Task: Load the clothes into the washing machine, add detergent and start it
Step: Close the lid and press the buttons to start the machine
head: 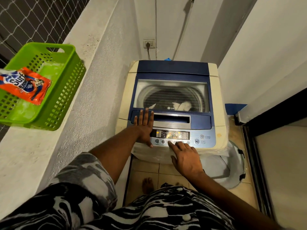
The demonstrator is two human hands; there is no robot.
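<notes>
So, lid's down on the cream and blue top-loading washing machine (172,103) and both hands are on its front.

Under the left hand (145,126), which lies flat with fingers straight and spread, is the blue lid edge beside the silver handle recess. Past its fingertips, through the clear lid window, you can see white clothes (182,106) sitting in the drum. The right hand (186,157) is just right of it, index finger stretched out onto the row of round buttons on the grey control panel (174,137), other fingers loosely curled, holding nothing. Well off to the left of the left arm, a green plastic slotted basket (54,97) sits on the white ledge, with an orange detergent packet (25,84) lying inside it.
</notes>
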